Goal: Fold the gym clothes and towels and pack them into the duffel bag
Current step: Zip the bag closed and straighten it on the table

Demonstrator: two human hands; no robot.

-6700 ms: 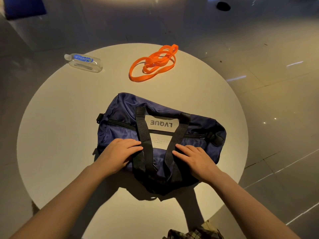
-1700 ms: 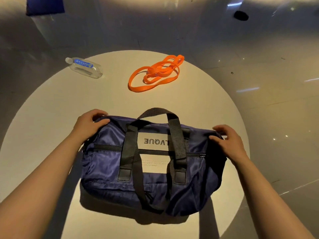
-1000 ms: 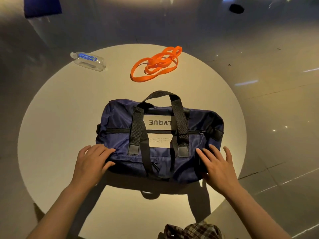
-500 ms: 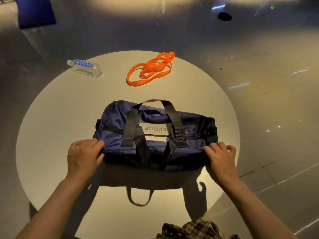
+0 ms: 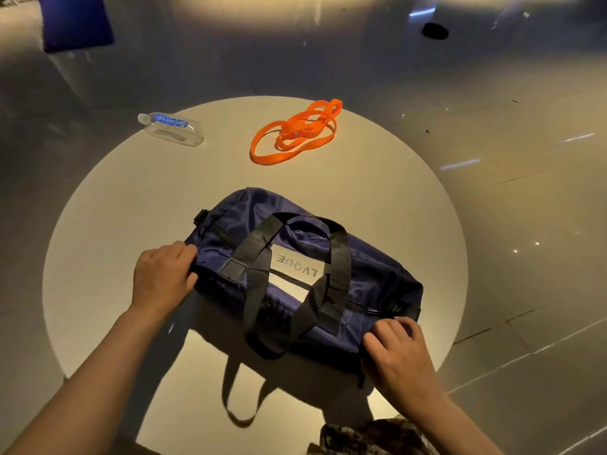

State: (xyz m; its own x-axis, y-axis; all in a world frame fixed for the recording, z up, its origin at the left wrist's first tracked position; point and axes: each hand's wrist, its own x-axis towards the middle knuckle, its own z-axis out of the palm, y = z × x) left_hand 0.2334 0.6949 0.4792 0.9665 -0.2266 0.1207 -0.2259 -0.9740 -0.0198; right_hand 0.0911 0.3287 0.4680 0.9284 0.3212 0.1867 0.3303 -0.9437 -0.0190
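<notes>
Head cam: the navy duffel bag (image 5: pixel 371 274) is lying slantwise across the near part of the round table (image 5: pixel 108 231), w/ the left hand (image 5: pixel 162 279) gripping fabric at its near left end & the right hand (image 5: pixel 399 351) pinching the near right corner, probably so both ends can be turned or lifted together. Its black straps (image 5: pixel 340 257) are flopping across the top; I can't tell if the zip's open. The orange band (image 5: pixel 297 134) & water bottle (image 5: pixel 172 128) are sitting well apart at the far side, prob. parked out of the way; no clothes or towels in sight, so nothing's waiting out here to be packed.

Bare forearms, plaid garment (image 5: pixel 371 436)
</notes>
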